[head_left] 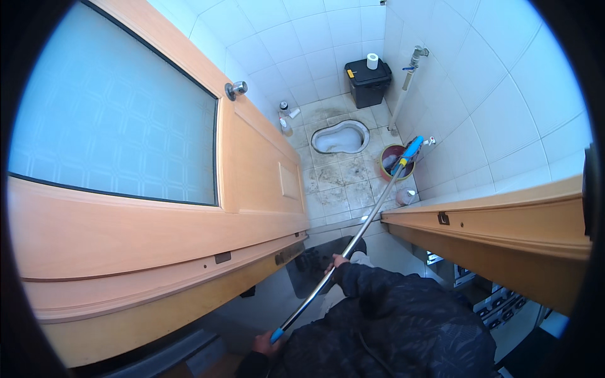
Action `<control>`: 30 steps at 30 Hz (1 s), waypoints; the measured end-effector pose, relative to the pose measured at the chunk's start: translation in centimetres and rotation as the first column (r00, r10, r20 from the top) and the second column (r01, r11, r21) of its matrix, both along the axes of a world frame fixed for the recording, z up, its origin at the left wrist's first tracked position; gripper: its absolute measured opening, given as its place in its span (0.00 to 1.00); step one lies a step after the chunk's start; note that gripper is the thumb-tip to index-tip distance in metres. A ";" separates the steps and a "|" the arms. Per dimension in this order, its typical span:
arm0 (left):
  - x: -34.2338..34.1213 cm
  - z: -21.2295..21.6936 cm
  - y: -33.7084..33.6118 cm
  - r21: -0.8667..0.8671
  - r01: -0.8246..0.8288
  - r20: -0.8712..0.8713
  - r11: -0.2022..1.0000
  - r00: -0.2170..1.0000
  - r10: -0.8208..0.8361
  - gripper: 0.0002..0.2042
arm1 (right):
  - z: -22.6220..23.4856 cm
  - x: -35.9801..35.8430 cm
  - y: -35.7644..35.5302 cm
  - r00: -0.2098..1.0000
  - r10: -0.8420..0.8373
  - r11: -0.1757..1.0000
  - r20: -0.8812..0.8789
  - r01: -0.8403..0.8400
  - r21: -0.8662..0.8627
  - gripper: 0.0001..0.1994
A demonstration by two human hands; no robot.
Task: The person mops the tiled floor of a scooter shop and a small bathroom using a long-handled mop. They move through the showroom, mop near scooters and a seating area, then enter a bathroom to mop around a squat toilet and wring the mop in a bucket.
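Observation:
A long-handled mop with a shiny metal pole and a blue grip end slants across the view, held in both hands. My left hand is closed round the blue end of the pole at the bottom. Farther up, my right hand grips the middle of the pole. The mop's blue and yellow head is over a reddish bucket by the right wall. Its underside is hidden, so I cannot tell whether it touches the bucket. Something pale lies inside the bucket.
A white squat toilet is set in the stained tile floor. Behind it stands a black bin with a paper roll on top. Bottles stand at the left wall. The wooden door and frame flank me.

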State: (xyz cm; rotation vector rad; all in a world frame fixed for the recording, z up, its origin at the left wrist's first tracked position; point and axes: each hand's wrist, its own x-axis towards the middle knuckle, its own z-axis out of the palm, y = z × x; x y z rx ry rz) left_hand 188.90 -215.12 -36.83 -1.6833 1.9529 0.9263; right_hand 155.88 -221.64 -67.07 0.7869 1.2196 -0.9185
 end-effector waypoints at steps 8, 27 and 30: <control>6.3 -1.2 2.5 0.025 -0.016 0.259 1.000 0.966 0.009 0.16 | 9.7 2.0 0.7 0.982 -0.045 0.997 0.182 0.031 0.075 0.19; -20.7 -0.1 -6.4 0.108 0.062 0.222 0.992 0.971 -0.085 0.10 | -7.2 -15.3 -5.8 0.969 0.139 0.989 -0.206 -0.126 0.075 0.15; -19.4 -0.4 -6.0 0.094 0.090 0.247 0.991 0.963 -0.111 0.11 | -7.7 -14.9 -5.5 0.933 0.188 0.981 -0.307 -0.190 0.022 0.17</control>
